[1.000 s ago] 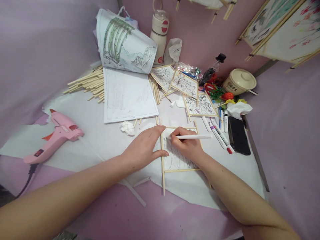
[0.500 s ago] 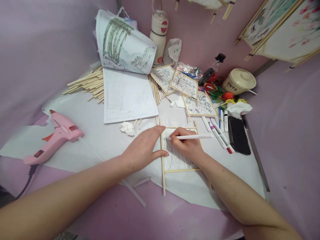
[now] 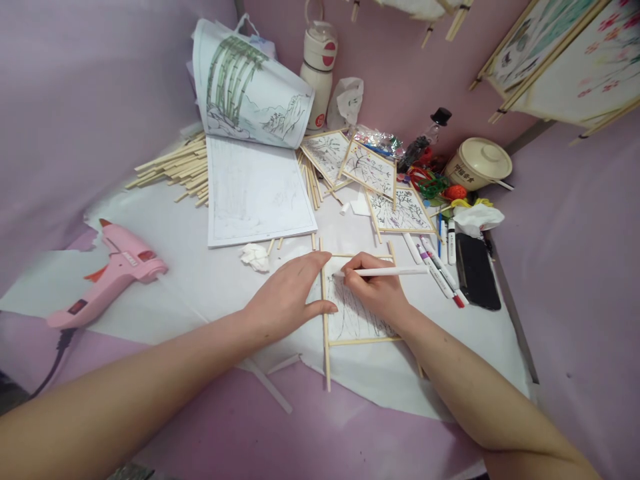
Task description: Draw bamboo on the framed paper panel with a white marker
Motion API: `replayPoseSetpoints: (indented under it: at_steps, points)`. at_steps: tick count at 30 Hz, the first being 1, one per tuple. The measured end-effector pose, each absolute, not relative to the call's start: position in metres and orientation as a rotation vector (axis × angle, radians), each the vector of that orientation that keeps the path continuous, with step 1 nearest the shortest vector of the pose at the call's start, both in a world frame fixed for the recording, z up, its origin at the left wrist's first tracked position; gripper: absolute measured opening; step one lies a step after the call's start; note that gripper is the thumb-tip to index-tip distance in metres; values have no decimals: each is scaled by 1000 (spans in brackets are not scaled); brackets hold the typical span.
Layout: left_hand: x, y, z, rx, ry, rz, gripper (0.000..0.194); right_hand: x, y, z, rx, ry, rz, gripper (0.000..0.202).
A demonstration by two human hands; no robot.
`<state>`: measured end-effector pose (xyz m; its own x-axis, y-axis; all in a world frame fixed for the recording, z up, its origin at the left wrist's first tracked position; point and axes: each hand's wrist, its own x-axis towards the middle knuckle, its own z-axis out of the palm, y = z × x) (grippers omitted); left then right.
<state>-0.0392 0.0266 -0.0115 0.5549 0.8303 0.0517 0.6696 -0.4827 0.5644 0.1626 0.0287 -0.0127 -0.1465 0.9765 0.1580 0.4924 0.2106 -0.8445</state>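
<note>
A: Hand pose, left to right?
B: Left forearm enters from lower left, nearly straight. Left hand (image 3: 285, 293) palm down, fingers extended and together, thumb spread away from them; both lie over the left stick of a framed drawing (image 3: 357, 320). Right forearm enters from lower right. Right hand (image 3: 380, 290): fingers clamped on a white pen (image 3: 400, 271), barrel low and pointing right, tip at the drawing's upper left. Nib contact: cannot tell.

A: Drawing's position?
B: On the white covering (image 3: 470, 350), between the hands, partly beneath the right one.

A: Materials, same direction?
B: Pink glue gun (image 3: 123, 263), smooth, pistol-shaped, orange trigger. Pale wooden sticks (image 3: 173, 167), slender, heaped. Book (image 3: 260, 193), upper page curled back, green bamboo printed on it. Crumpled tissue (image 3: 255, 257) just below, creased, white. Framed drawing: white sheet, thin dark wavering lines, pale sticks overshooting the corners. Markers (image 3: 436, 277), cylindrical, mostly white-barrelled. Phone (image 3: 479, 272), flat black slab, rounded corners.
</note>
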Motion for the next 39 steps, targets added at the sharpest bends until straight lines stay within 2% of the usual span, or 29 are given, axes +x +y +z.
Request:
replayPoseSetpoints:
  at_steps: [25, 39]
  points:
    - [-39, 26, -11, 2270, 1207, 443, 75, 163, 29, -14, -1353, -1832, 793, 10]
    - [-39, 26, -12, 2284, 1213, 452, 74, 165, 29, -10, -1414, -1603, 770, 11]
